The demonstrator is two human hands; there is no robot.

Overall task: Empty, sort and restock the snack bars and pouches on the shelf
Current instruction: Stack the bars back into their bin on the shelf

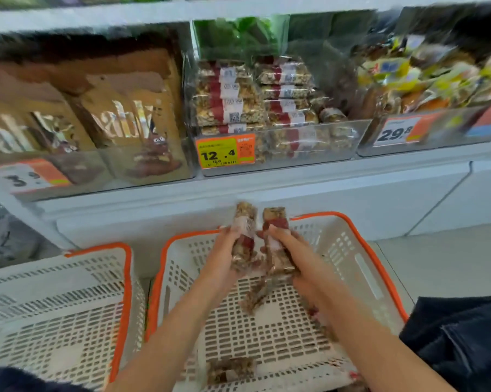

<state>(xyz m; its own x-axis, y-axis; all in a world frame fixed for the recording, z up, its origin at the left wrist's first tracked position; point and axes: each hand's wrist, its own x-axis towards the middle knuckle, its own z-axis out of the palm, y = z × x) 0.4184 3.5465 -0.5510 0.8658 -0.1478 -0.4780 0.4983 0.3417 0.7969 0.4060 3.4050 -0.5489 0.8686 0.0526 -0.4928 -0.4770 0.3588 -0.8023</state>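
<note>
Gripping one snack bar each, the left hand (227, 250) and right hand (292, 250) are holding a left bar (243, 236) and a right bar (275, 239) upright, side by side, fingers curled round them, above the right basket (380, 267). More loose bars (230, 369) are lying in that basket. An identical left basket (125, 278) is sitting beside it. Farther off, stacked bars (230, 103) are filling the clear shelf bin (323, 142), with brown pouches (120, 117) standing to its left.

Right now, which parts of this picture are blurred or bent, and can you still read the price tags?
Head view: motion blur smears the brown pouches and the frame's corners; the wide lens bows the white shelf edge. The orange-yellow price tag reads 12.4; bars in the left hand and right hand look soft.
</note>
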